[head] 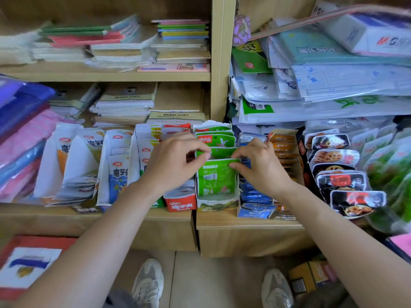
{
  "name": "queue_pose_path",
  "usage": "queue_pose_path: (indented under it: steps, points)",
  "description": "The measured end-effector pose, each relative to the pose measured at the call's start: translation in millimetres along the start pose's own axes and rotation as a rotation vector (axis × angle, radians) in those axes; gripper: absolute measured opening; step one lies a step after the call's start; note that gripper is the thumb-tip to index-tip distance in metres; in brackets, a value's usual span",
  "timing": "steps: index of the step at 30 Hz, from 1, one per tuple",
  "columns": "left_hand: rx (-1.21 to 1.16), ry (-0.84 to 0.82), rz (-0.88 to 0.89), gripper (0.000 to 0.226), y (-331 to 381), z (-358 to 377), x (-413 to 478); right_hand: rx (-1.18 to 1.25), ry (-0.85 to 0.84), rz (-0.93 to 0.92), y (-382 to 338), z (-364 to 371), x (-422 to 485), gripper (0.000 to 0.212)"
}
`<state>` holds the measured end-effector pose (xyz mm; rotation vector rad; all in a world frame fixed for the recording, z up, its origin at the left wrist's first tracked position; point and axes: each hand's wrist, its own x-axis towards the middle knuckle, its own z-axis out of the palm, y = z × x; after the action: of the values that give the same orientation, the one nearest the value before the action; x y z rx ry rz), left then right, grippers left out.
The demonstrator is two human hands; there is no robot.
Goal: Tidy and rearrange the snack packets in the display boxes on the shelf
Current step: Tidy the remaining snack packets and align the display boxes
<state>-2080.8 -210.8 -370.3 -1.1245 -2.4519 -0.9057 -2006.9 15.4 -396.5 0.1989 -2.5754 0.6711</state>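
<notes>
Centre frame: left hand [175, 161] pinches rear packet [220, 152], right hand [260, 167] pinches front packet [216, 178]; square edges, seat upright in box [218, 203].

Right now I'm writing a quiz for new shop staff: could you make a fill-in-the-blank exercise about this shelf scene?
The left hand and right hand pinch snack packets coloured ____. The display box just left of them is ____. The stacked packets just right of them are ____.
Missing words: green, red, blue.
</notes>
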Motion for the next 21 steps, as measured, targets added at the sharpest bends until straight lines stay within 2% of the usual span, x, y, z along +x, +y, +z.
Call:
queue_pose_path:
  steps: [5,9,12,15,17,21]
  points:
    - [0.127,-0.024,0.043,0.031,-4,1,-20,-0.080,0.117,0.092,4,10,24,0.018]
    - [0.296,-0.042,0.054,0.051,-2,6,-19,-0.162,0.021,0.110,0,17,28,0.036]
    - [0.393,-0.058,0.085,0.040,-2,11,-17,-0.194,0.000,0.089,-1,15,22,0.046]
    - [0.421,-0.064,0.053,0.053,-2,15,-16,-0.168,0.023,0.050,3,14,16,0.045]
    - [0.394,-0.031,0.037,0.049,-1,17,-14,-0.108,0.037,0.037,4,12,13,0.039]
    - [0.343,0.042,0.011,0.027,-2,17,-8,-0.011,0.094,0.064,4,1,8,0.019]
